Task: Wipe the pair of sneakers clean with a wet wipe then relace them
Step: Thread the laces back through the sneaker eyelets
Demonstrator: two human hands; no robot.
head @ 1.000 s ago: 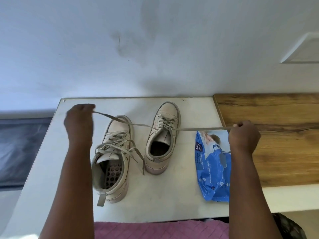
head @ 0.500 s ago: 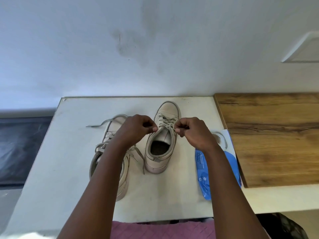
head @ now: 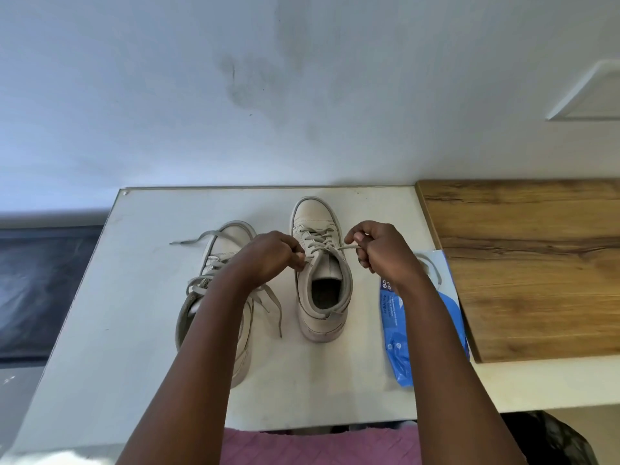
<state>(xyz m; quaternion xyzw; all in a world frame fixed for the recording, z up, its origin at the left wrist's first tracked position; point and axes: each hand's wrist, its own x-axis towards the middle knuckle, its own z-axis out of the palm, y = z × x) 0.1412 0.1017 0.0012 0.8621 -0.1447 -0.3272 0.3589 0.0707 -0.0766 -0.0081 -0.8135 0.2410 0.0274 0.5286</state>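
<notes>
My left forearm is covering much of the left sneaker (head: 231,238), which is sitting on the white tabletop (head: 134,297). A loose lace end (head: 188,242) is lying past its toe, and I cannot tell which shoe it belongs to. My left hand (head: 268,260) is pinching the lace (head: 347,246) at the eyelets of the right sneaker (head: 317,219), fingers (head: 295,251) curled, the grip itself half hidden. That sneaker is standing upright, toe pointing away. My right hand (head: 382,253) is pinching the lace's other side between thumb and curled fingers. My right wrist is hiding part of the blue wet wipe pack (head: 392,330), which is lying beside the wooden board (head: 536,263).
</notes>
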